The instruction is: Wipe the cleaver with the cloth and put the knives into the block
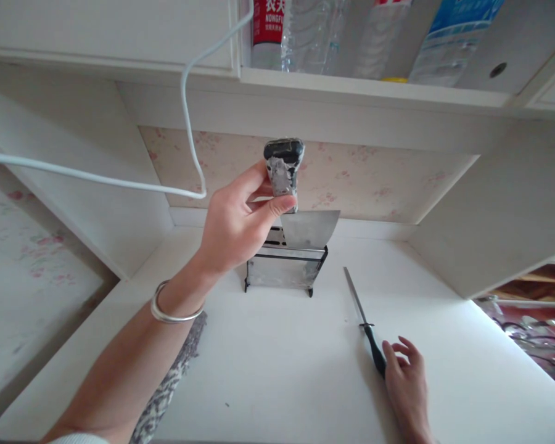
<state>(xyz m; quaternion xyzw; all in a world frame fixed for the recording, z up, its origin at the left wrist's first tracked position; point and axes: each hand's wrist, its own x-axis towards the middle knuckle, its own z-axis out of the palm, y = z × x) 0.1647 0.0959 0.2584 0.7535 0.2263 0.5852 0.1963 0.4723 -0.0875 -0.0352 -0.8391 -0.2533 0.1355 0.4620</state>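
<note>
The putty scraper, a wide steel blade under a stubby black handle caked with dried filler, hangs blade-down at the centre of the frame, its edge just over the top slots of the metal knife rack that stands at the back of the white counter. The left hand pinches the handle between thumb and curled fingers, low on the grip near the blade shoulder, so the hold looks light; a slip there could likely drop the blade against the rack's rim and knock the small rack backwards or chip the edge. The blade is wider than the visible slot, so it may jam or sit crooked if pushed down at an angle. At the lower right the right hand lies on the counter with fingers loosely bent over the black handle of the sharpening steel, touching it rather than gripping; a nudge could roll the rod across the smooth surface. A white cable loops down at the upper left, close behind the raised wrist with its silver bangle, and could snag it. Water bottles stand on the shelf at the top edge, and a patterned cloth lies under the left forearm
</note>
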